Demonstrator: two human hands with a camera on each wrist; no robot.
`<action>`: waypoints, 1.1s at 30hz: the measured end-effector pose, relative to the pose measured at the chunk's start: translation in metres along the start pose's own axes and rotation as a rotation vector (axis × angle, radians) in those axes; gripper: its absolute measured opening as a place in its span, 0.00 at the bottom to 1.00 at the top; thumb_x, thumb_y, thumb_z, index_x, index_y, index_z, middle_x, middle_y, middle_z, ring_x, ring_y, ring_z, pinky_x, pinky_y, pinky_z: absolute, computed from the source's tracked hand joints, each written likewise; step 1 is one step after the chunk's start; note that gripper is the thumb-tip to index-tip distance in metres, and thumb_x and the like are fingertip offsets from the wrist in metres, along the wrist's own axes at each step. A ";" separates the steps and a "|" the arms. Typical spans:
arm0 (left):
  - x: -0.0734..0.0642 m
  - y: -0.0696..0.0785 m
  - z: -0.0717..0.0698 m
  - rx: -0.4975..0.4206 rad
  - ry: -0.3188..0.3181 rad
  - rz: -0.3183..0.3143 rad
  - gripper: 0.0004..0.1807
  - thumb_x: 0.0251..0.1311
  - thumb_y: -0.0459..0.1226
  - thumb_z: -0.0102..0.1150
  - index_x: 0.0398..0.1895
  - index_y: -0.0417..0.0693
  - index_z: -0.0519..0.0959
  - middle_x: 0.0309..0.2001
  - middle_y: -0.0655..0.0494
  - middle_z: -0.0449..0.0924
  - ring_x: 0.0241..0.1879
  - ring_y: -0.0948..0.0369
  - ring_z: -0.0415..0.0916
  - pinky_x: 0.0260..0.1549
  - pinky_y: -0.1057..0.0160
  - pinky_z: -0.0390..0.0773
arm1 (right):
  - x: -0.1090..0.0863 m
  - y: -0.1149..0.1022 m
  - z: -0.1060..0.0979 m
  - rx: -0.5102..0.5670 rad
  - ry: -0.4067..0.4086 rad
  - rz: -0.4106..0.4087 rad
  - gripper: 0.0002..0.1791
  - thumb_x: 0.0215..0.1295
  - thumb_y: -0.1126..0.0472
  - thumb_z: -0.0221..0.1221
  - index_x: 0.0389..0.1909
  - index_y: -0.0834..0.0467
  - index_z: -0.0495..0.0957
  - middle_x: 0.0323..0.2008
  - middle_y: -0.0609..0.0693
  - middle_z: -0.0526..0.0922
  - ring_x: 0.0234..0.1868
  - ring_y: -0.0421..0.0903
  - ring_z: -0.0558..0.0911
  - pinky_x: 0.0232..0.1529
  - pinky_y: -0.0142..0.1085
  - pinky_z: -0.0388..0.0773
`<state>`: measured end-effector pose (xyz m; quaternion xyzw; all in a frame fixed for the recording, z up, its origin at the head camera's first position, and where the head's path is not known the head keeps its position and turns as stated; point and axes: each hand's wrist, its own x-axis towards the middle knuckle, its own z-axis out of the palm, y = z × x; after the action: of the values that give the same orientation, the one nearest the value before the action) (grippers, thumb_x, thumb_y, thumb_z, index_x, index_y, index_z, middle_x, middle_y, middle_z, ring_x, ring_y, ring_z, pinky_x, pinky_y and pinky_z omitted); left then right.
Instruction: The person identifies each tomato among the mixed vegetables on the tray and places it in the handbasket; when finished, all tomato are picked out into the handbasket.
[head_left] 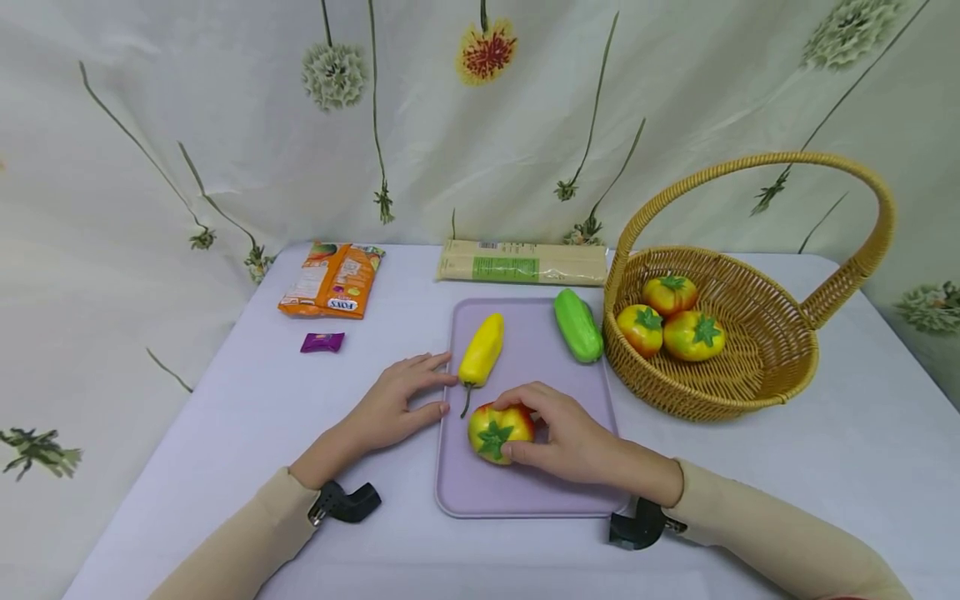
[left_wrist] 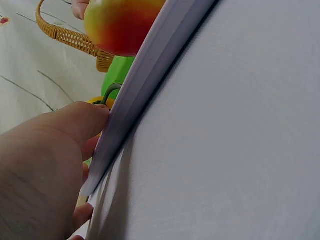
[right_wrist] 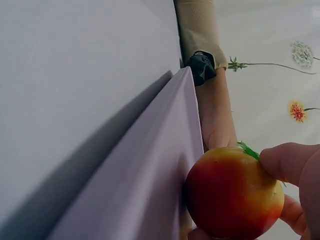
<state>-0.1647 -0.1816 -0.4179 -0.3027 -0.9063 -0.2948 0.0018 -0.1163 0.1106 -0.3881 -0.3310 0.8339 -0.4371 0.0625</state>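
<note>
My right hand (head_left: 573, 437) holds a yellow-red tomato (head_left: 489, 427) with a green star-shaped leaf top, thumb on one side and fingers on the other. The tomato is at the lower left part of the lilac tray (head_left: 525, 498); in the right wrist view its red side (right_wrist: 227, 200) faces the camera. With fingers spread, my left hand (head_left: 393, 406) lies at the tray's left edge, thumb tip right at the rim in the left wrist view. A yellow pepper (head_left: 482, 348) with a dark stem lies in the tray near those fingers. At the tray's upper right lies a green cucumber (head_left: 577, 326).
Right of the tray stands a wicker basket (head_left: 776, 392) with a tall handle and three similar tomatoes (head_left: 693, 336) inside. Behind the tray lies a long beige packet (head_left: 558, 265). An orange snack bag (head_left: 348, 279) and a small purple wrapped sweet (head_left: 322, 342) lie at the left.
</note>
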 end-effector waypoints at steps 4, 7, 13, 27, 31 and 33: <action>0.000 0.000 0.001 0.000 0.004 0.001 0.21 0.64 0.43 0.64 0.60 0.53 0.82 0.74 0.47 0.69 0.74 0.37 0.64 0.71 0.29 0.59 | 0.000 -0.001 0.000 0.022 0.004 0.027 0.19 0.63 0.59 0.66 0.56 0.53 0.79 0.53 0.50 0.83 0.46 0.41 0.79 0.45 0.31 0.79; 0.000 0.000 0.001 -0.004 0.009 0.005 0.21 0.64 0.43 0.65 0.60 0.53 0.82 0.74 0.47 0.70 0.73 0.37 0.64 0.71 0.29 0.59 | 0.000 -0.002 0.000 0.033 -0.006 0.038 0.17 0.64 0.59 0.64 0.54 0.53 0.80 0.52 0.49 0.85 0.45 0.40 0.79 0.45 0.31 0.79; 0.000 -0.001 0.002 0.001 0.014 0.012 0.21 0.64 0.43 0.65 0.60 0.52 0.82 0.74 0.47 0.70 0.73 0.37 0.65 0.71 0.30 0.60 | -0.001 -0.002 0.000 0.061 0.000 -0.006 0.18 0.66 0.63 0.62 0.56 0.56 0.80 0.56 0.52 0.84 0.54 0.46 0.82 0.53 0.34 0.82; 0.000 -0.001 0.002 0.008 0.016 0.009 0.21 0.64 0.43 0.65 0.60 0.52 0.82 0.74 0.47 0.70 0.73 0.37 0.65 0.71 0.30 0.60 | -0.001 0.000 0.001 0.010 -0.006 -0.133 0.11 0.70 0.66 0.58 0.48 0.56 0.87 0.59 0.60 0.82 0.61 0.55 0.82 0.65 0.47 0.79; 0.000 0.000 0.001 0.003 0.016 0.010 0.21 0.64 0.43 0.65 0.60 0.52 0.82 0.74 0.47 0.70 0.73 0.37 0.64 0.71 0.30 0.59 | -0.001 0.000 0.001 0.007 -0.020 -0.113 0.11 0.70 0.63 0.60 0.49 0.55 0.86 0.60 0.59 0.82 0.62 0.55 0.81 0.65 0.49 0.78; 0.000 -0.001 0.001 0.004 0.015 0.012 0.21 0.64 0.43 0.65 0.60 0.52 0.82 0.74 0.47 0.70 0.73 0.37 0.64 0.71 0.30 0.59 | -0.001 -0.001 0.000 0.002 -0.035 -0.097 0.12 0.68 0.61 0.62 0.51 0.54 0.85 0.61 0.58 0.81 0.63 0.55 0.81 0.66 0.50 0.78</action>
<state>-0.1650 -0.1812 -0.4191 -0.3060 -0.9050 -0.2953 0.0108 -0.1152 0.1109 -0.3880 -0.3786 0.8151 -0.4349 0.0561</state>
